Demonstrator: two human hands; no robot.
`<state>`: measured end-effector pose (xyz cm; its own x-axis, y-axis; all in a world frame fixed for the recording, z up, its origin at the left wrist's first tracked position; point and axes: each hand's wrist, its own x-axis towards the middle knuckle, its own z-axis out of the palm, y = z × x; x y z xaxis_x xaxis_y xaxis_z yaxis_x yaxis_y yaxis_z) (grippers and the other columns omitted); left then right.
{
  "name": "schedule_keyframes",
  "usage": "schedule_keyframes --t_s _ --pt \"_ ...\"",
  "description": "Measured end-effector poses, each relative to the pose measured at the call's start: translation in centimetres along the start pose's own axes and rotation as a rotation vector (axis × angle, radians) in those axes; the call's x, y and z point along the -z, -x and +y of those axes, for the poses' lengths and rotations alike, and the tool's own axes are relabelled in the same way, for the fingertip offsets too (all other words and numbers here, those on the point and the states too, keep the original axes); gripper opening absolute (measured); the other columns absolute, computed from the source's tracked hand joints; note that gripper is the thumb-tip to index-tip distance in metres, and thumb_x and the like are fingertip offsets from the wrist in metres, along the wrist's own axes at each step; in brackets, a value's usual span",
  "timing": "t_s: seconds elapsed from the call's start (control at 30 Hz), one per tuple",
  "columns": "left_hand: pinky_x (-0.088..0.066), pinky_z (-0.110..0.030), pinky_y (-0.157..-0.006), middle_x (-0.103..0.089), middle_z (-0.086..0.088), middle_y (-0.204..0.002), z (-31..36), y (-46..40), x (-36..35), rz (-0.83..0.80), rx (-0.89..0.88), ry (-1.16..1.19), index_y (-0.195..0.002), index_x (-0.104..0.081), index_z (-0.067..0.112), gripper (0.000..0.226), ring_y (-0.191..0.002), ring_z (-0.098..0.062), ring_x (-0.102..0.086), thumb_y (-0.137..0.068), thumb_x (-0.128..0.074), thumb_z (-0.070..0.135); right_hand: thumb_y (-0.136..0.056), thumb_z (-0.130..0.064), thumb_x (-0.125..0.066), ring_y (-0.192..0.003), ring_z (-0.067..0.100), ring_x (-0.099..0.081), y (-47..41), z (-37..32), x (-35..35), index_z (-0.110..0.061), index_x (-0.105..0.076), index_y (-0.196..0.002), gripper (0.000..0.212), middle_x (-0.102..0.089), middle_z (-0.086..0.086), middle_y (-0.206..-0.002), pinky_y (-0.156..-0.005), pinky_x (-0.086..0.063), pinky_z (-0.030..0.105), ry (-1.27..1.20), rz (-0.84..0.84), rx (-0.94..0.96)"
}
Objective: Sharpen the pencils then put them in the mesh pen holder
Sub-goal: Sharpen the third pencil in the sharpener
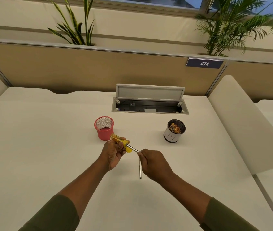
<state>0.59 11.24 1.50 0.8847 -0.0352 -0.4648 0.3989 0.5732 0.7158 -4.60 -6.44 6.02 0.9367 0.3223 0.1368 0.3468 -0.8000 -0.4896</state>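
My left hand (114,152) grips a clear yellow pencil sharpener (117,138) just in front of the pink mesh pen holder (104,128), which stands empty. A silver pencil (133,148) sticks out of the sharpener's end toward the right. My right hand (154,164) pinches that pencil's free end. A second silver pencil (140,170) runs straight toward me from beside the right fingers; I cannot tell whether it lies on the desk or is held.
A white cup with a black rim (174,130), full of pencil shavings, stands to the right of the holder. Behind both, a cable tray (149,107) is set into the white desk (49,139) with its lid raised. A white divider (242,124) borders the right side.
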Motion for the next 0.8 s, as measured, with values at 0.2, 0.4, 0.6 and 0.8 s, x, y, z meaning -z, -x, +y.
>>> schedule_keyframes --t_s 0.2,0.4,0.6,0.8 --pt "-0.050 -0.022 -0.051 -0.073 -0.009 -0.072 0.3 0.1 -0.3 -0.055 -0.031 -0.002 -0.089 -0.058 0.004 0.012 -0.061 -0.022 -0.068 -0.088 -0.050 -0.004 -0.099 -0.020 -0.043 -0.033 0.006 -0.015 -1.1 -1.3 0.2 -0.009 -0.049 -0.070 0.032 -0.020 -0.007 -0.047 -0.032 -0.017 0.015 -1.504 -0.239 -1.114" --pt "-0.051 -0.023 -0.050 -0.074 -0.010 -0.073 0.2 -0.1 -0.3 -0.014 -0.027 -0.013 -0.088 -0.060 0.004 0.016 -0.061 -0.020 -0.067 -0.089 -0.048 -0.006 -0.091 -0.023 -0.050 -0.045 0.012 -0.043 -0.4 -0.7 0.7 -0.008 -0.063 -0.083 0.021 -0.048 -0.002 -0.058 -0.044 -0.036 0.027 -0.665 -0.138 -0.559" --pt "-0.051 -0.022 -0.048 -0.074 -0.010 -0.072 0.0 -0.2 -0.7 -0.015 -0.001 -0.008 -0.090 -0.060 0.003 0.013 -0.057 -0.017 -0.066 -0.089 -0.049 -0.005 -0.093 -0.020 -0.053 -0.047 0.023 -0.045 0.9 1.9 0.3 -0.010 -0.062 -0.082 0.018 -0.052 0.004 -0.062 -0.041 -0.040 0.034 0.368 0.068 0.255" --pt "-0.049 -0.022 -0.046 -0.073 -0.011 -0.070 -0.2 -0.2 -0.9 -0.009 0.005 0.016 -0.088 -0.059 0.002 0.011 -0.053 -0.016 -0.064 -0.089 -0.050 -0.004 -0.098 -0.022 -0.049 -0.052 0.024 -0.050 0.2 -0.1 -0.3 -0.005 -0.062 -0.074 0.032 -0.058 0.008 -0.061 -0.051 -0.041 0.035 -0.063 0.036 -0.094"
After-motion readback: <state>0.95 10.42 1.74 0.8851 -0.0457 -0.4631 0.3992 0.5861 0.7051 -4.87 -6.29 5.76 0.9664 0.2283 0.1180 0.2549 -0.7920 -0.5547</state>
